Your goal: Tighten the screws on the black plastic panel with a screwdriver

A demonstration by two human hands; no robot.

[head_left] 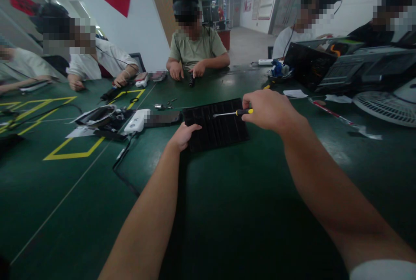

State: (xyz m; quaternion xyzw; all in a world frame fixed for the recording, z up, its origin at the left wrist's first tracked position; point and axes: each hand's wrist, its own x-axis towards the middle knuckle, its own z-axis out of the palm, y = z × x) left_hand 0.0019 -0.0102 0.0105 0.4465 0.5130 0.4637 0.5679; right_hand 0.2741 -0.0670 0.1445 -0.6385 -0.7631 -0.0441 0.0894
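Note:
My left hand (185, 136) grips the left edge of a flat black panel (221, 130), its thumb lying over the top face. Raised ridges or slots cross the panel, which is tilted slightly and seems to rest on the green table (214, 193). A screwdriver (227, 114) with a black and yellow handle is pinched in the fingers of my right hand (268, 109). Its metal shaft points left across the panel; whether the tip touches it I cannot tell. Small metal parts (164, 105) lie just beyond the panel's left corner.
Left of the panel are a dark phone-like slab (165, 119), a white device (137, 122) with a cable, and a cluttered bundle (99, 117). On the right stand a white fan (390, 104) and a grey computer case (364, 70). Several people sit around the table.

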